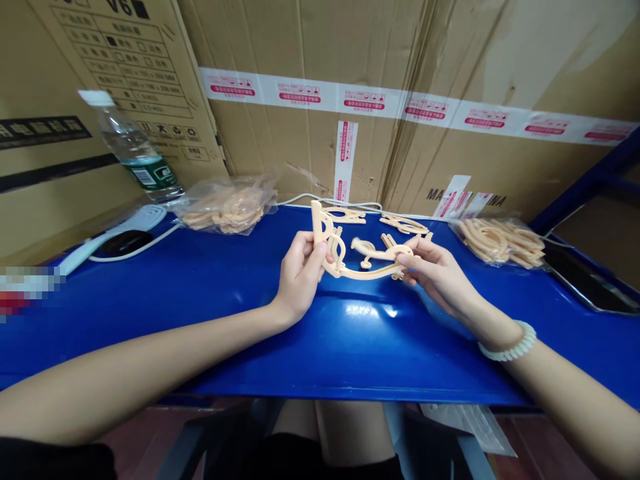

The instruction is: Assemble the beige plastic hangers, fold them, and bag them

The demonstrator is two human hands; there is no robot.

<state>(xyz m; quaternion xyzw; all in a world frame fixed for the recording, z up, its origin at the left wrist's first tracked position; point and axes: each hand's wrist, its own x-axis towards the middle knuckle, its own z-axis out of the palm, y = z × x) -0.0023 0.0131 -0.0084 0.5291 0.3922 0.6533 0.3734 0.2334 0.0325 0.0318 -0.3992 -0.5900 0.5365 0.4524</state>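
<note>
Above the blue table, both hands hold a beige curved frame (367, 273) with a flat-ended upright part at its left. My left hand (299, 275) pinches this left end between thumb and fingers. At the other end, my right hand (437, 270) is closed around the frame and a slim beige arm (373, 252) that reaches toward the middle. The right fingertips are partly hidden behind these parts. Beyond the hands, a looped beige piece (345, 215) and a similar beige piece (405, 225) lie on the table.
Bags of beige parts lie at left (225, 210) and right (503, 240). A water bottle (135, 150) leans by the cartons (300, 40) behind the table (240, 360). A white handled object (125, 223), a black mouse-like object (125, 243) and a dark phone-like slab (590, 280) flank the work area.
</note>
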